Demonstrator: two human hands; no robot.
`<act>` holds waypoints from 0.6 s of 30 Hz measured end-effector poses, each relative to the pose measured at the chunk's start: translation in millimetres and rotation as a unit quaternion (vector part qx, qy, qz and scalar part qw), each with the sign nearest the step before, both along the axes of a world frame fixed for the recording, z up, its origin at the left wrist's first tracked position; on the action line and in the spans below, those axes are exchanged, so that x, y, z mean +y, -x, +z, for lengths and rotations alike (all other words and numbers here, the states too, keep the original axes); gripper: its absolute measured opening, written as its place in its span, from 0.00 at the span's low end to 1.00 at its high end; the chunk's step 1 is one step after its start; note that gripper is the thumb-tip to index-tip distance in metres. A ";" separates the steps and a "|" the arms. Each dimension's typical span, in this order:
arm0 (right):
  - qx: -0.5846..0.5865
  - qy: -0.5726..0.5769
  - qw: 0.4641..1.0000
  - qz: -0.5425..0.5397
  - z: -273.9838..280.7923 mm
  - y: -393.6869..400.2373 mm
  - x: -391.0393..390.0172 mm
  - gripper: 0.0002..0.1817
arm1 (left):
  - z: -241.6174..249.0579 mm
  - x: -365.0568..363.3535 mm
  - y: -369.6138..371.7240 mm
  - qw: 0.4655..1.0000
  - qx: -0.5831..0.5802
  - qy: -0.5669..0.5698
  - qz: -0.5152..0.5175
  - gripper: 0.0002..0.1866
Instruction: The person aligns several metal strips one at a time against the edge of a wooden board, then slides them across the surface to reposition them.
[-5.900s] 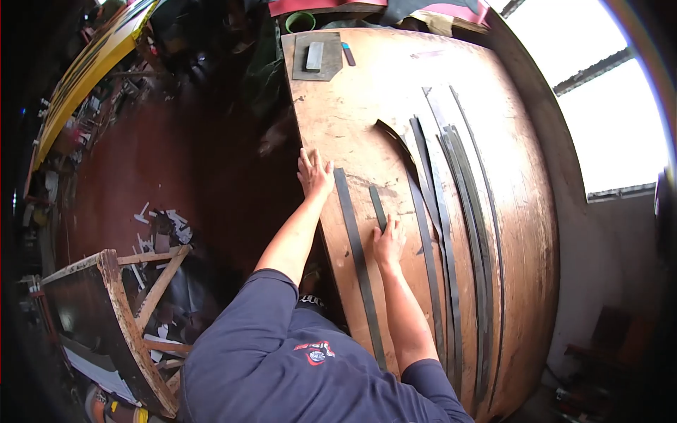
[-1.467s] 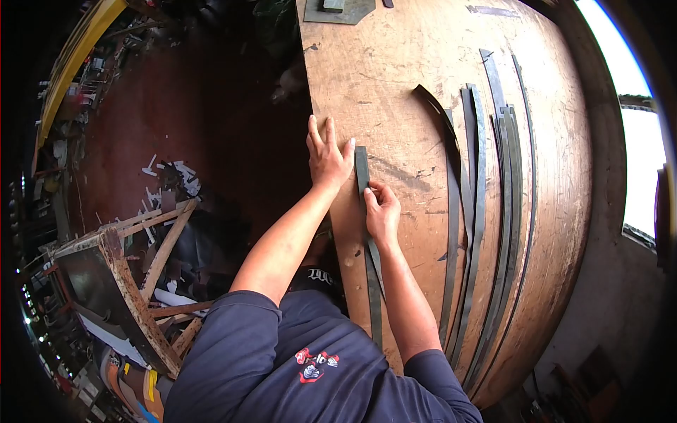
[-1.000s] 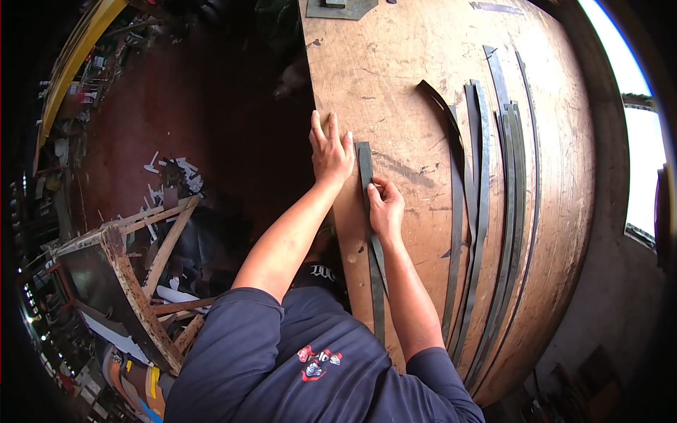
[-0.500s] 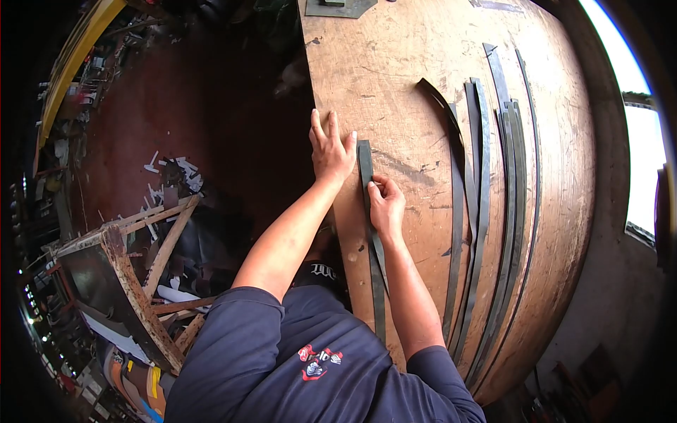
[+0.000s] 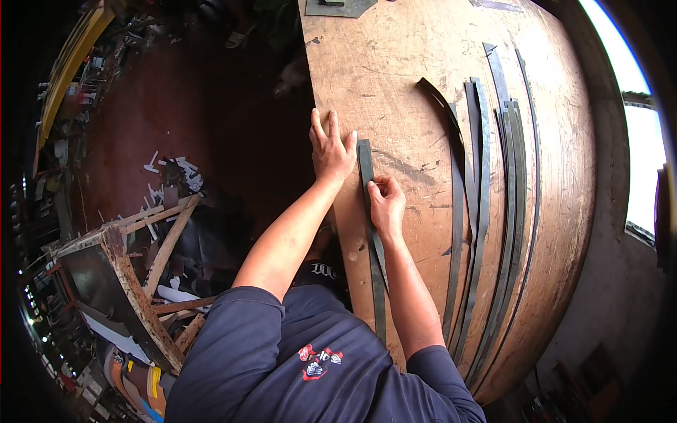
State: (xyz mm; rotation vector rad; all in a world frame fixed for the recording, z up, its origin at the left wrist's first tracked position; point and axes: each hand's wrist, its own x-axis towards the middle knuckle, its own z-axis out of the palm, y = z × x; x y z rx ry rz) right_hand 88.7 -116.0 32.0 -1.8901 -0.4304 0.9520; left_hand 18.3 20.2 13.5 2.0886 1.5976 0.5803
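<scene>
A long dark flat strip (image 5: 365, 163), which looks like rubber, lies near the left edge of the wooden table (image 5: 395, 56). A second length of it crosses underneath toward my body. My left hand (image 5: 331, 154) rests on the table edge, fingers spread, its thumb close to the strip's far end. On the strip's other side, my right hand (image 5: 387, 204) is closed in a pinch, with the thumb at the strip's right edge. Whatever the pinch holds is too small to make out.
Several more dark strips (image 5: 482, 155) lie lengthwise to the right, one with a curled end (image 5: 438, 95). A dark flat plate (image 5: 342, 8) sits at the table's far edge. To the left are a rusty frame (image 5: 137, 289) and white scraps (image 5: 185, 173) on the floor.
Both hands and the strips have stayed in place. A pale shape, perhaps a sandal, now shows on the dark floor at the top, left of the table.
</scene>
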 end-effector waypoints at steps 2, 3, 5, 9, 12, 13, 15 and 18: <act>-0.003 -0.001 1.000 0.000 1.9 0.1 0.7 0.07 | 0.1 0.1 0.4 1.000 0.003 0.004 0.000 0.35; -0.004 0.003 1.000 -0.001 2.8 0.0 1.0 0.07 | 0.2 0.1 0.4 1.000 0.003 0.004 -0.001 0.35; -0.005 0.007 1.000 -0.002 3.2 0.3 1.6 0.07 | 0.4 0.2 0.3 1.000 0.004 -0.003 -0.003 0.35; -0.025 -0.001 1.000 -0.017 4.6 0.9 3.3 0.06 | 1.9 0.1 -0.2 1.000 0.005 0.007 -0.001 0.36; -0.032 0.004 0.999 -0.015 4.8 0.9 3.4 0.07 | 1.5 -0.4 0.0 1.000 0.007 0.010 0.000 0.36; -0.035 0.005 0.999 -0.015 4.6 0.9 3.3 0.07 | 1.4 -0.5 0.3 1.000 0.006 0.007 -0.001 0.37; -0.030 0.004 0.999 -0.016 4.7 1.0 3.1 0.07 | 1.5 -0.5 0.8 1.000 0.004 0.004 -0.003 0.37; -0.026 0.003 0.999 -0.018 5.1 1.1 3.1 0.07 | 1.1 0.0 0.6 1.000 -0.001 0.004 -0.004 0.37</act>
